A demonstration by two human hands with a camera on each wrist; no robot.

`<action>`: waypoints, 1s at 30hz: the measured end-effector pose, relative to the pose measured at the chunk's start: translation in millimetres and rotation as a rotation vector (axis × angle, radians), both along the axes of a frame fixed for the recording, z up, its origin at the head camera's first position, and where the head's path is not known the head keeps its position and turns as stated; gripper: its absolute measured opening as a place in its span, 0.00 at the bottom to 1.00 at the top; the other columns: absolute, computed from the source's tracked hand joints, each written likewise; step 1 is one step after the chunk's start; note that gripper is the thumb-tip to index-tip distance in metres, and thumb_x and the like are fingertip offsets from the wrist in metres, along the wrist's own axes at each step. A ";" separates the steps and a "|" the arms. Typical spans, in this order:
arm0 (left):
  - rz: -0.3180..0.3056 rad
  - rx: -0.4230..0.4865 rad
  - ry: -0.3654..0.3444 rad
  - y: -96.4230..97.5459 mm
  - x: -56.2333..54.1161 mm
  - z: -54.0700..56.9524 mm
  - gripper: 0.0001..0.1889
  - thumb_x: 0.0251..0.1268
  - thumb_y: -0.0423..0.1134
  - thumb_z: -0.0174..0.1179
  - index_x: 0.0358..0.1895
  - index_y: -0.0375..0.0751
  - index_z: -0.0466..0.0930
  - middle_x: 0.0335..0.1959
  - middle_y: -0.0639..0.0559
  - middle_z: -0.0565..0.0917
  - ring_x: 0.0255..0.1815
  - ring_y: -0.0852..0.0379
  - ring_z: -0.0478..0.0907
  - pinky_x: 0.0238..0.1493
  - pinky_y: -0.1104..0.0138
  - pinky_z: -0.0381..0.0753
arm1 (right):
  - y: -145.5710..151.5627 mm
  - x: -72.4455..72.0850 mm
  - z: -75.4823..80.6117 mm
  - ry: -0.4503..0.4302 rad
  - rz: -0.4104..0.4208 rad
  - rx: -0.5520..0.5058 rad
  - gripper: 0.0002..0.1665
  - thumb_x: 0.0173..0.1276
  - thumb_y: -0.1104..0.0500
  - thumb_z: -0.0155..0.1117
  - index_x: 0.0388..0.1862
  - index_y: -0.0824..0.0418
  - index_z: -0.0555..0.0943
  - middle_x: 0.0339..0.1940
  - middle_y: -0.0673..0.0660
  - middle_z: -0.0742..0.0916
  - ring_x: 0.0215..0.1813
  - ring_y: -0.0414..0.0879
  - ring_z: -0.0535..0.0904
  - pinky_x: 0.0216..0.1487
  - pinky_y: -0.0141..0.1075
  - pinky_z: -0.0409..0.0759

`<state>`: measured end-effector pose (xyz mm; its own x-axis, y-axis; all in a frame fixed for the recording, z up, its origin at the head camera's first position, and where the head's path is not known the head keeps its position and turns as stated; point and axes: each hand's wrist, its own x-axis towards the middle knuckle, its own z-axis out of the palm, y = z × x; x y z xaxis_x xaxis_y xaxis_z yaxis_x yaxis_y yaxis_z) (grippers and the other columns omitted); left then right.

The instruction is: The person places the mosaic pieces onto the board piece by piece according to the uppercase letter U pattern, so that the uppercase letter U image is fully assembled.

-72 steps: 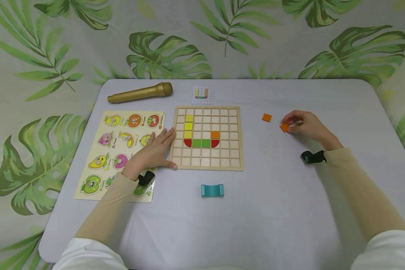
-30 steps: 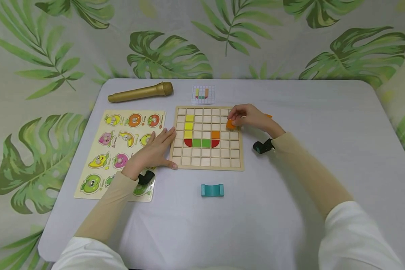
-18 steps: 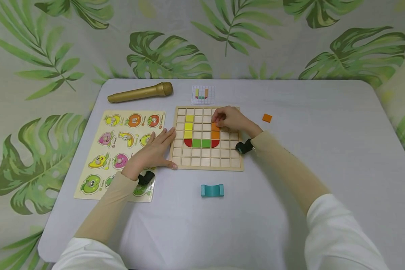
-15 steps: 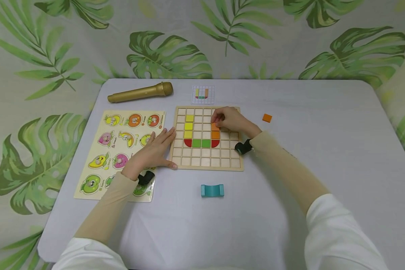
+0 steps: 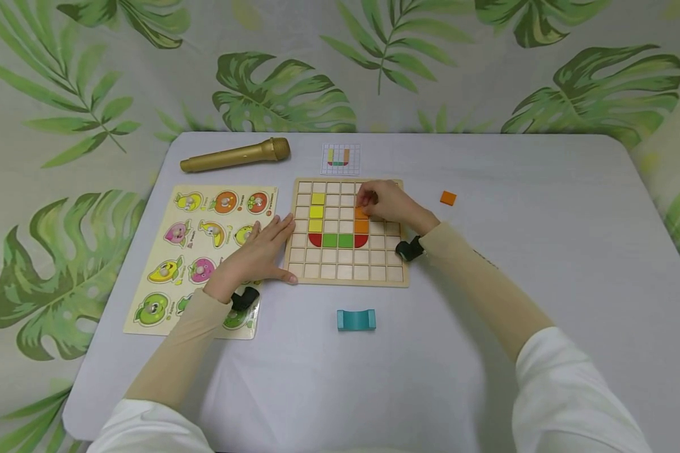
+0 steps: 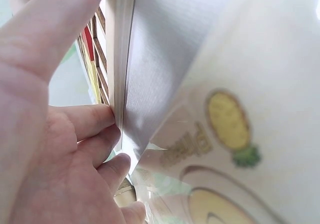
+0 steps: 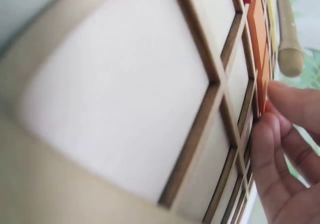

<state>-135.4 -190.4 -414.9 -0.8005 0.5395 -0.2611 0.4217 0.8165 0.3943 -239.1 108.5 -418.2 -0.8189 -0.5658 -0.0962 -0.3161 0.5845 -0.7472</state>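
A wooden grid board lies mid-table. Its cells hold a U of tiles: yellow squares on the left, green squares and red rounded corners at the bottom, an orange square on the right. My right hand pinches another orange square tile by its edge, at the cell just above that one; the fingers partly cover it. My left hand rests against the board's left edge, fingers extended and thumb at the lower corner. One loose orange tile lies right of the board.
A fruit puzzle board lies left, partly under my left arm. Behind it is a gold microphone. A small card with a coloured U pattern lies beyond the grid board. A teal block sits in front.
My right hand picked up an orange tile on the right and carried it left to the board, above the placed orange square. Over the last half second it barely moves. My left hand stays put.
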 end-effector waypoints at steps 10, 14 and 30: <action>0.000 -0.001 -0.003 -1.2 0.4 0.4 0.62 0.44 0.57 0.73 0.75 0.31 0.43 0.77 0.41 0.40 0.76 0.42 0.33 0.70 0.43 0.30 | 39.3 -1.8 10.7 -0.103 -0.131 -0.151 0.10 0.63 0.68 0.66 0.43 0.68 0.80 0.41 0.62 0.84 0.42 0.51 0.76 0.46 0.36 0.71; -0.002 0.002 -0.007 -1.4 -0.6 -0.7 0.62 0.45 0.57 0.72 0.75 0.31 0.42 0.77 0.42 0.40 0.76 0.42 0.33 0.70 0.44 0.29 | 66.2 -2.5 12.1 -0.112 -0.168 -0.196 0.12 0.63 0.71 0.65 0.46 0.72 0.79 0.43 0.66 0.83 0.42 0.51 0.76 0.40 0.31 0.72; -0.004 -0.010 -0.013 -0.6 -0.7 -0.4 0.61 0.47 0.58 0.71 0.75 0.32 0.41 0.77 0.42 0.39 0.76 0.43 0.32 0.70 0.44 0.29 | 174.7 1.8 5.5 -0.118 -0.364 -0.162 0.17 0.67 0.66 0.61 0.54 0.71 0.75 0.45 0.52 0.83 0.43 0.41 0.77 0.39 0.30 0.76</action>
<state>-136.0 -191.0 -415.3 -0.7949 0.5402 -0.2764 0.4201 0.8186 0.3918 -237.2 283.2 -412.7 -0.9569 -0.2570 -0.1351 -0.0170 0.5141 -0.8575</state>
